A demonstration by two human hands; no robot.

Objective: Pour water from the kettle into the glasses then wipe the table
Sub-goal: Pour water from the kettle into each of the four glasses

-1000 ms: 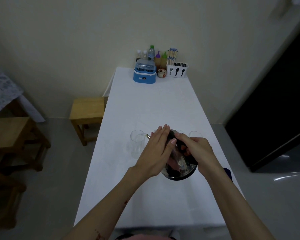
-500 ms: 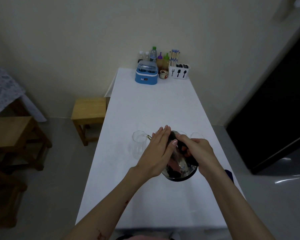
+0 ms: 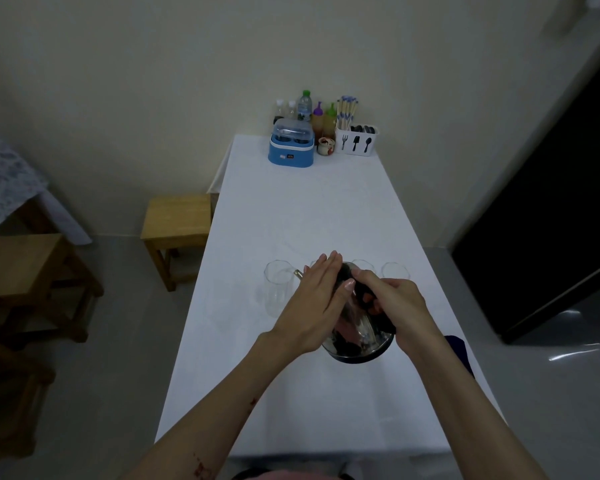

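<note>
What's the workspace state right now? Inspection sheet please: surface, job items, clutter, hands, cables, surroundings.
Surface: white table, long, middle bare; no spill visible.
Job's things: glass kettle tilted over the near half; clear glasses in a row beyond it, left glass and right glass clearest, others partly hidden. Water levels cannot be told. Dark blue cloth at the right edge.
Clutter: blue appliance, bottles, small jar, cutlery caddy, all at the far end.
Grippers: left hand flat against the kettle's side and lid; right hand gripping its dark handle.
Cables: nothing seen.
Surroundings: wooden stool left of the table; dark doorway right.
</note>
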